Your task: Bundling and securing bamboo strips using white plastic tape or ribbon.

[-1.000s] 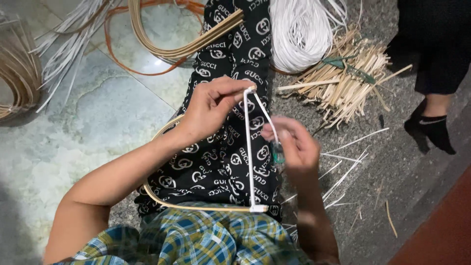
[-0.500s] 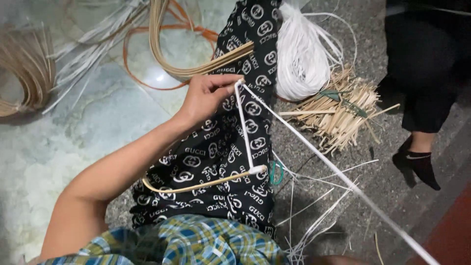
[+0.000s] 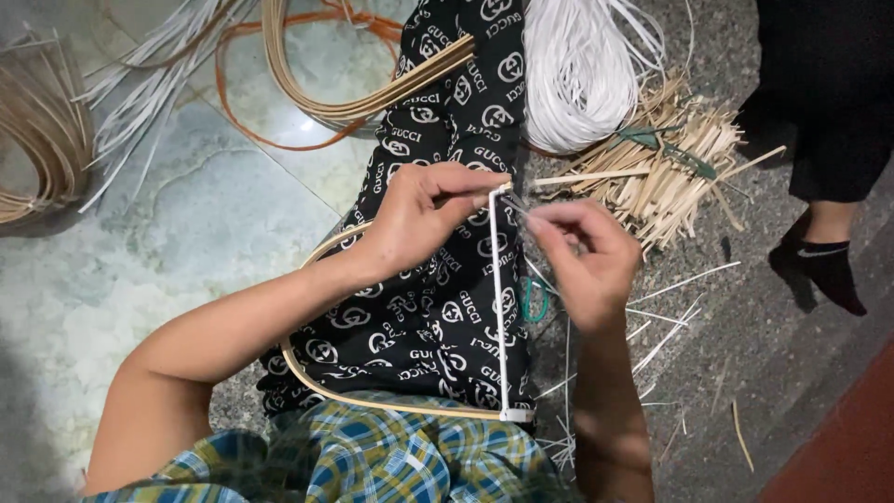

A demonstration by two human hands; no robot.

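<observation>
Now both hands' fingers (image 3: 484,191) pinch the white strip (image 3: 500,307) (its top end).

White strip (image 3: 501,307), blk/wht patterned trousers (image 3: 438,279), blue-yellow plaid shirt (image 3: 391,461), orange cord (image 3: 279,140).

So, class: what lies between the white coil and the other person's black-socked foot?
In the head view, a bundle of short pale cane sticks, with a green strip across it, lies between the white coil and the black-socked foot, on grey floor.

My hands (image 3: 424,219) (image 3: 582,256) meet at centre over lap; hoop (image 3: 317,387) at 7 o'clock; coil (image 3: 568,74) at 12; sticks (image 3: 661,177) at 2; foot (image 3: 824,265) at 3.
</observation>
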